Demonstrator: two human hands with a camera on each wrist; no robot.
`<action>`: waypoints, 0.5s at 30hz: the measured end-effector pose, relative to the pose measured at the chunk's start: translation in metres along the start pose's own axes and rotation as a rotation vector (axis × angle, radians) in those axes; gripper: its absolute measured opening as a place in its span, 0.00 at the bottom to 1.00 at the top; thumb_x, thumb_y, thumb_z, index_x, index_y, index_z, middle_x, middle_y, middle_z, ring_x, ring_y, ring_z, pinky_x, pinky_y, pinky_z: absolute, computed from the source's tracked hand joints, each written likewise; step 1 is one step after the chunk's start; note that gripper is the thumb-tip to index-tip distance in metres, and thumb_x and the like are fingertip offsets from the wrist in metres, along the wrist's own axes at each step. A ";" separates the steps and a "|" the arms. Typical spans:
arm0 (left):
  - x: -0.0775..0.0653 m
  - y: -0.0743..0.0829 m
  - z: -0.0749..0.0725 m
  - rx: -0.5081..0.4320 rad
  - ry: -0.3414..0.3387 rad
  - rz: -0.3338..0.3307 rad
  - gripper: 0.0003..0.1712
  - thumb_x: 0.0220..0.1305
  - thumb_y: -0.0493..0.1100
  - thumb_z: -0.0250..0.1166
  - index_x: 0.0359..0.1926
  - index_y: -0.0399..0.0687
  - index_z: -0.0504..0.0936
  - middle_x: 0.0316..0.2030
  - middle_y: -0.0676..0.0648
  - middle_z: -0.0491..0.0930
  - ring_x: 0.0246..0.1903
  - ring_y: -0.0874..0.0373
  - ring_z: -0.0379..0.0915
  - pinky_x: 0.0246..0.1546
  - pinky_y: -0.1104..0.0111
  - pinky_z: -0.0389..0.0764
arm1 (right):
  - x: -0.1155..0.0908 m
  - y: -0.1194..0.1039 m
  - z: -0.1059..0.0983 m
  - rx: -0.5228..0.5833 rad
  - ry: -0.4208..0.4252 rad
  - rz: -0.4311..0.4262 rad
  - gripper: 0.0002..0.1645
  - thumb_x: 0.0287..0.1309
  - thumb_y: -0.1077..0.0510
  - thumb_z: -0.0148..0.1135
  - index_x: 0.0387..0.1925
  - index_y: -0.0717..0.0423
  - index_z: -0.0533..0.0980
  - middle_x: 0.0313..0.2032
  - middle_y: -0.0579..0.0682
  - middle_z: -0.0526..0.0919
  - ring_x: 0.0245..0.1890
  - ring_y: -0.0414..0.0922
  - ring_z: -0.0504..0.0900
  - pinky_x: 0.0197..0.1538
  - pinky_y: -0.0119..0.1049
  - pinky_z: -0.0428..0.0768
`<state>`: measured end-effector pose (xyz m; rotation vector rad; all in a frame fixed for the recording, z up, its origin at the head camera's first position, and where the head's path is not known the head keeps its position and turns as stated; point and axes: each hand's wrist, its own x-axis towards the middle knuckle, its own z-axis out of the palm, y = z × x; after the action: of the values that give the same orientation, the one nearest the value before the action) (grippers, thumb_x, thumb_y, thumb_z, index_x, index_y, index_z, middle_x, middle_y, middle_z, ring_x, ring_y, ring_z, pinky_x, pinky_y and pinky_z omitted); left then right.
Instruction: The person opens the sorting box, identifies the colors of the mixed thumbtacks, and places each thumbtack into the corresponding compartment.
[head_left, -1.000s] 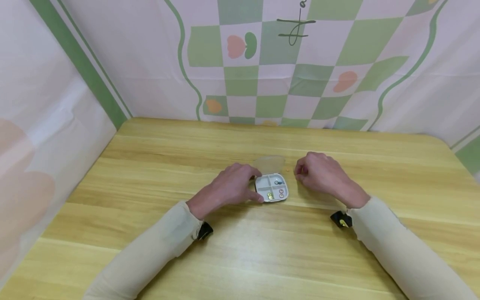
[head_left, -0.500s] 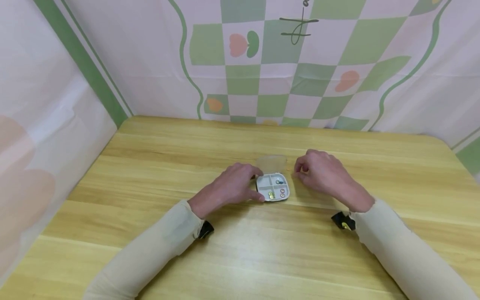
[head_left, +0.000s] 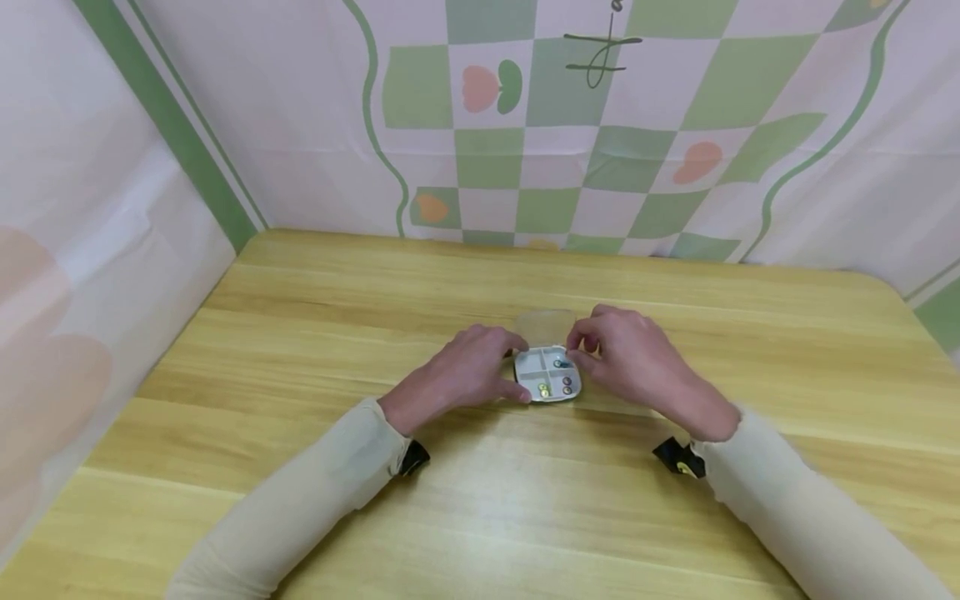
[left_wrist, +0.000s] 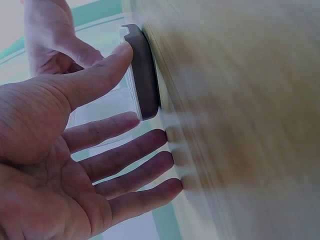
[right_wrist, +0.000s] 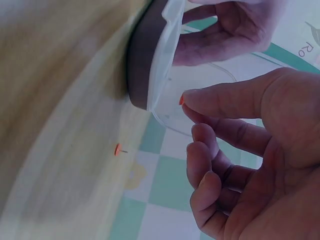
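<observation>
A small box with four-way dividers lies on the table, its clear lid folded back. Tiny yellow pieces, reddish pieces and bluish pieces sit in separate compartments. My left hand holds the box between thumb and index finger; its other fingers extend past it in the left wrist view. Close to the box's right side, my right hand pinches an orange thumbtack between thumb and index finger, mostly covered by them. Another orange thumbtack lies on the table, its pin showing.
The wooden table reaches back to a patterned curtain; a second curtain hangs along the left side. A black wrist strap shows at the left sleeve, another strap at the right.
My right hand has moved left, from beside the box to its right edge. The left hand keeps its hold on the box, and the head view has shifted slightly.
</observation>
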<state>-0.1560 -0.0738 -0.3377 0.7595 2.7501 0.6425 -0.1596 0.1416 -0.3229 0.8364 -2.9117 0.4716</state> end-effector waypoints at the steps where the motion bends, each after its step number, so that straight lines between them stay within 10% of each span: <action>1: 0.000 0.000 0.000 0.000 0.000 0.002 0.38 0.43 0.56 0.72 0.56 0.46 0.75 0.52 0.47 0.76 0.44 0.60 0.69 0.42 0.70 0.68 | 0.000 -0.001 0.001 0.005 0.003 -0.001 0.02 0.51 0.55 0.63 0.29 0.47 0.79 0.26 0.41 0.73 0.26 0.40 0.71 0.30 0.37 0.69; 15: 0.000 0.001 -0.002 -0.015 -0.007 0.004 0.38 0.43 0.56 0.72 0.56 0.46 0.75 0.50 0.47 0.77 0.35 0.60 0.70 0.33 0.72 0.69 | 0.002 -0.010 0.018 0.050 0.069 -0.030 0.02 0.50 0.56 0.64 0.29 0.48 0.79 0.25 0.43 0.73 0.25 0.40 0.71 0.26 0.34 0.69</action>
<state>-0.1559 -0.0739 -0.3355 0.7626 2.7350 0.6588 -0.1559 0.1271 -0.3366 0.8508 -2.8315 0.5615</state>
